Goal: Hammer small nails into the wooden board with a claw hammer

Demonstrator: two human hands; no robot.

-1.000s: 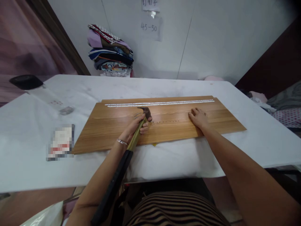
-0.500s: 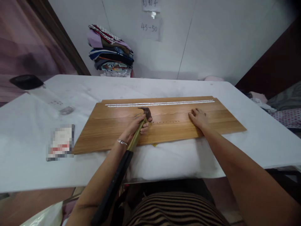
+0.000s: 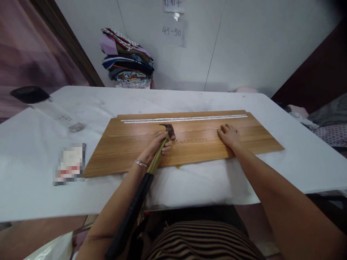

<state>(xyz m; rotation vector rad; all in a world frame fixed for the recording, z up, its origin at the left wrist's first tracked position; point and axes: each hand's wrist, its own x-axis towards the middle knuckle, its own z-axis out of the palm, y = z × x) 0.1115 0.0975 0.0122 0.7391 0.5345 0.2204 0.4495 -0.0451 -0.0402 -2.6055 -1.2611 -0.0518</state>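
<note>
A wood-grain board [image 3: 195, 151] lies on the white-covered table. My left hand [image 3: 159, 144], with a bracelet at the wrist, is closed round the hammer [image 3: 153, 164] just below its dark claw head; the black grip slants back along my forearm. A few thin nails [image 3: 158, 133] lie beside the hammer head. A row of small dark nails or holes [image 3: 192, 140] runs rightward from my left hand. My right hand [image 3: 229, 135] rests on the board's right part with its fingers spread. Two white measuring strips [image 3: 184, 119] run along the far edge.
On the table [image 3: 32, 144] at the left are a clear bottle [image 3: 59, 113] with a black lid and a blurred-out flat item [image 3: 69, 164]. Folded cloths [image 3: 128, 61] are stacked by the back wall. Paper notes [image 3: 172, 31] hang on the wall.
</note>
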